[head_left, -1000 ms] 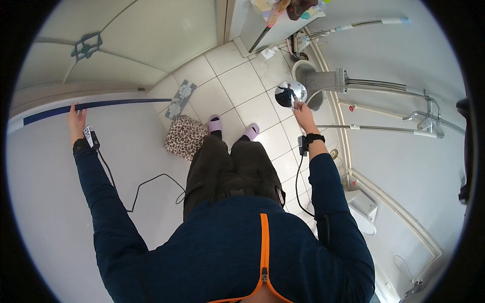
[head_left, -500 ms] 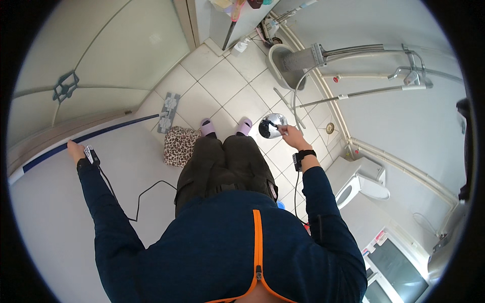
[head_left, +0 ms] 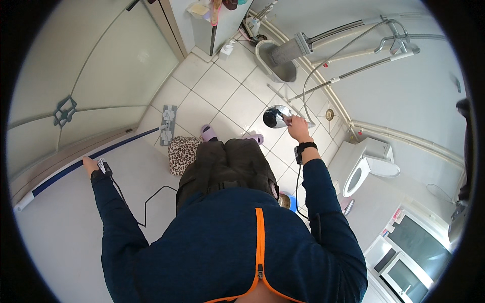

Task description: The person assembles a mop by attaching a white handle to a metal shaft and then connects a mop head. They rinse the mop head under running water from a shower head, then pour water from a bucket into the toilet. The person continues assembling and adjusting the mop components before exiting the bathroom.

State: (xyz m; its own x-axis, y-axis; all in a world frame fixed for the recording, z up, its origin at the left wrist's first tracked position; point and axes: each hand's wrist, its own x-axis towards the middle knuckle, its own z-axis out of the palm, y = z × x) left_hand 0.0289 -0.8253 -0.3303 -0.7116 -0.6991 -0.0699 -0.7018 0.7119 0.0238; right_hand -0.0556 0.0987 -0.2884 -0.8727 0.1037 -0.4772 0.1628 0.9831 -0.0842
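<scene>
left hand: left hand (head_left: pixel 90 165) at 9 o'clock, closed on the blue mop pole (head_left: pixel 58 178). fingers mostly hidden, so exact grip unclear.
right hand: right hand (head_left: pixel 299 130) at 2 o'clock, fingers gripping the near edge of the shiny disc (head_left: pixel 273 117); part under the fingers can't be made out.
disc: between 1 and 2 o'clock, round, mirror-like, just off the right hand toward 10.
mop: pole slopes from 8-9 o'clock up to the grey mop head (head_left: pixel 167 134) at 10, which lies flat on the tile floor (head_left: pixel 201 103).
hose: grey hose (head_left: pixel 309 83) loops down from the wall fixture (head_left: pixel 399 44) at 2 o'clock, passes near the right hand; can't tell if it joins the disc.
feet: lilac slippers (head_left: pixel 208 132) between 11 and 1 o'clock.
left of legs: leopard-print item (head_left: pixel 182 155) at 9 o'clock, right beside the trousers (head_left: pixel 227 164).
bucket: grey bucket (head_left: pixel 260 56) between 12 and 1 o'clock, near the wall; white pump bottle (head_left: pixel 227 50) at 12.
toilet: white toilet (head_left: pixel 380 167) at 3 o'clock, lid up.
wrists: small devices on both, black cables (head_left: pixel 145 207) trailing from them.
window: white-framed window (head_left: pixel 404 272) at 4 o'clock.
</scene>
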